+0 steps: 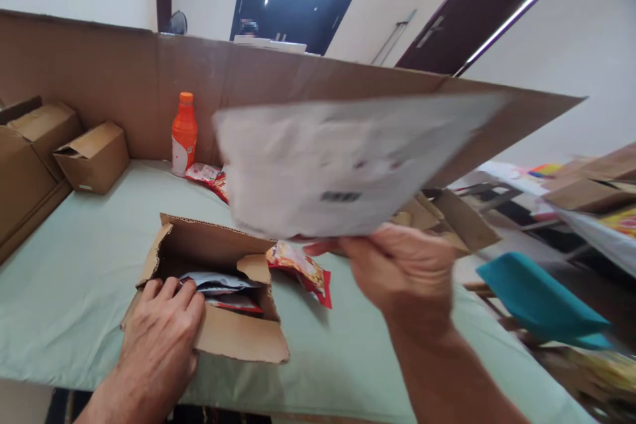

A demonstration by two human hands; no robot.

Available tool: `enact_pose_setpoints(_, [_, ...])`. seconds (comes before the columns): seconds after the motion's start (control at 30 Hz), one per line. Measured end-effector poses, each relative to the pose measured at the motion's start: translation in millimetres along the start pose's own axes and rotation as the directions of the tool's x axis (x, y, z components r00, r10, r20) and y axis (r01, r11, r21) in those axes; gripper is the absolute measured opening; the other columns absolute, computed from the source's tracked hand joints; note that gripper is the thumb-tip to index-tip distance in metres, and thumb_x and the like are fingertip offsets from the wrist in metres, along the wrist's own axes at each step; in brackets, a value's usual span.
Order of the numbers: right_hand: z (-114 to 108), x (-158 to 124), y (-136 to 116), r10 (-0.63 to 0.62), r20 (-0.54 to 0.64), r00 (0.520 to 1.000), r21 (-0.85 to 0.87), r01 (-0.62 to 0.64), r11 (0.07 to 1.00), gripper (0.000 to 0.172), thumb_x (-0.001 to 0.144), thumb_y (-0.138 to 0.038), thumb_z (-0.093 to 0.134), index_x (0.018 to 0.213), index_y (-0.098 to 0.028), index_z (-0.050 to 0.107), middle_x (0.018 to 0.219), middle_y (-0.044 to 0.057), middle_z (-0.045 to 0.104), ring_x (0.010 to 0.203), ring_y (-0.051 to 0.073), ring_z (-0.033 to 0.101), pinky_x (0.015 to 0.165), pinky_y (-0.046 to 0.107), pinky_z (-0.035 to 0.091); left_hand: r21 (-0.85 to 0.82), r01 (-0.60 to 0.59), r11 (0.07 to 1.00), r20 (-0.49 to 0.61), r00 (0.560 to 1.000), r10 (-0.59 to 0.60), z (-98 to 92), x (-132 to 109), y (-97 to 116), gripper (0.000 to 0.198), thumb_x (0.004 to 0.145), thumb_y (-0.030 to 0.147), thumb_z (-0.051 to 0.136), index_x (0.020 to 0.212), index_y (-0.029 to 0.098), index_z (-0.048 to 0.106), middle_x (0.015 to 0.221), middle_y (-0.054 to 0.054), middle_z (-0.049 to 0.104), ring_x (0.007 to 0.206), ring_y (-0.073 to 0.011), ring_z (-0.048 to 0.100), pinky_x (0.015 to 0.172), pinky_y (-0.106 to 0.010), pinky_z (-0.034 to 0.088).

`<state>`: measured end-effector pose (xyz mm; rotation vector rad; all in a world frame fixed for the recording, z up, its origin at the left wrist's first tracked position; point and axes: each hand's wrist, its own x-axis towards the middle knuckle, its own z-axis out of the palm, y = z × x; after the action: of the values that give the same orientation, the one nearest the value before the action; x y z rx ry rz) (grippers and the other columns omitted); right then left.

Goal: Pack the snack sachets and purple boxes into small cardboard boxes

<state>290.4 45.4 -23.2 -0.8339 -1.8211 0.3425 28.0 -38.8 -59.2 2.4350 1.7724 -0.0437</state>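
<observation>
My right hand (397,265) pinches the lower edge of a large white flat packet (298,165), held up above the table and blurred by motion. Dark print marks its face. My left hand (161,324) is closed over the near left edge of an open cardboard box (243,338), fingertips curled inside. Within the box lie a silvery-blue packet (218,281) and a red and white one (236,303), partly hidden by the box walls and my fingers. A red snack packet (303,268) rests on the cloth just right of the box.
An orange drink bottle (184,136) stands at the back beside more snack packets (206,175). Closed cardboard boxes (94,159) sit at the left. A tall cardboard panel (109,66) borders the rear of the cloth-covered table (59,278). A teal chair (541,298) is at the right.
</observation>
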Motion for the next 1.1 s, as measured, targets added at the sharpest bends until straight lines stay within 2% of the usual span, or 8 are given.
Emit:
enact_pose_setpoints(0.17, [35.2,-18.5,0.3,-0.173,0.37,0.913,-0.155,0.244,0.957,0.034,0.095,-0.008,0.044,0.088,-0.02,0.075,0.087,0.005,0.077,0.075,0.016,0.073,0.069,0.024,0.057,-0.028,0.0,1.0,-0.012,1.0,0.0,-0.7,-1.5,1.5,0.035,0.074,0.004,0.05,0.101,0.017,0.068,0.117,-0.011,0.07,0.106,-0.0326,0.06,0.096,-0.052,0.046])
enact_pose_setpoints(0.3, [40.1,-14.0,0.4,0.111,0.727,0.678,-0.366,0.246,0.897,0.037,0.089,-0.002,0.043,0.089,-0.021,0.075,0.089,0.005,0.076,0.077,0.018,0.07,0.072,0.026,0.051,-0.022,0.008,1.0,-0.037,0.999,-0.009,-1.9,-3.5,2.5,0.037,0.074,0.003,0.051,0.103,0.016,0.07,0.112,-0.013,0.072,0.105,-0.033,0.061,0.094,-0.05,0.047])
enact_pose_setpoints(0.47, [67.3,14.6,-15.8,0.372,0.772,0.516,-0.56,0.274,0.782,0.033,0.089,-0.002,0.048,0.098,-0.019,0.075,0.102,0.009,0.077,0.09,0.022,0.072,0.074,0.028,0.047,0.027,0.019,0.999,-0.065,0.998,-0.017,-3.8,-5.5,4.1,0.029,0.073,0.004,0.054,0.094,0.017,0.069,0.103,-0.012,0.072,0.1,-0.0322,0.061,0.091,-0.049,0.048])
enact_pose_setpoints(0.63, [99.7,18.1,-9.5,0.379,0.839,0.391,-0.515,0.342,0.786,0.031,0.095,-0.006,0.048,0.107,-0.016,0.075,0.103,0.013,0.077,0.097,0.027,0.073,0.077,0.031,0.049,0.049,0.016,0.999,-0.03,0.999,-0.014,-7.0,-3.8,5.4,0.029,0.073,0.005,0.055,0.097,0.016,0.068,0.106,-0.011,0.071,0.101,-0.0312,0.062,0.093,-0.048,0.048])
enact_pose_setpoints(0.73, [92.1,12.7,-6.7,0.285,0.843,0.456,-0.444,0.293,0.847,0.032,0.096,-0.008,0.05,0.117,-0.019,0.072,0.114,0.01,0.075,0.102,0.025,0.072,0.082,0.031,0.051,0.026,0.009,1.0,-0.028,1.0,-0.009,-3.7,-7.6,3.1,0.033,0.074,0.006,0.056,0.103,0.016,0.069,0.116,-0.012,0.07,0.107,-0.0329,0.062,0.097,-0.05,0.049])
enact_pose_setpoints(0.83, [70.3,9.1,-5.7,0.157,0.749,0.643,-0.367,0.207,0.907,0.03,0.097,-0.01,0.05,0.115,-0.02,0.073,0.117,0.009,0.074,0.105,0.022,0.071,0.089,0.031,0.053,0.024,-0.062,0.998,-0.158,0.985,0.065,3.0,-21.2,-3.4,0.037,0.076,0.008,0.057,0.111,0.015,0.068,0.13,-0.014,0.067,0.119,-0.0347,0.06,0.102,-0.052,0.049])
enact_pose_setpoints(0.97, [45.8,7.6,0.0,-0.074,0.467,0.881,-0.223,0.199,0.954,0.027,0.102,-0.017,0.046,0.109,-0.019,0.072,0.116,0.009,0.075,0.106,0.02,0.071,0.096,0.035,0.055,0.004,-0.163,0.987,-0.514,0.846,0.142,7.5,-45.1,-20.1,0.035,0.094,0.014,0.05,0.126,0.024,0.06,0.141,-0.009,0.061,0.133,-0.0288,0.052,0.108,-0.045,0.047])
enact_pose_setpoints(1.1, [45.2,7.4,19.0,-0.069,0.315,0.947,-0.241,0.15,0.959,0.027,0.098,-0.021,0.055,0.119,-0.019,0.071,0.127,0.01,0.072,0.12,0.024,0.066,0.103,0.043,0.053,-0.104,-0.094,0.99,-0.604,0.797,0.012,10.1,-47.0,-43.5,0.051,0.1,0.023,0.051,0.149,0.03,0.039,0.155,-0.01,0.046,0.144,-0.0277,0.044,0.116,-0.045,0.043])
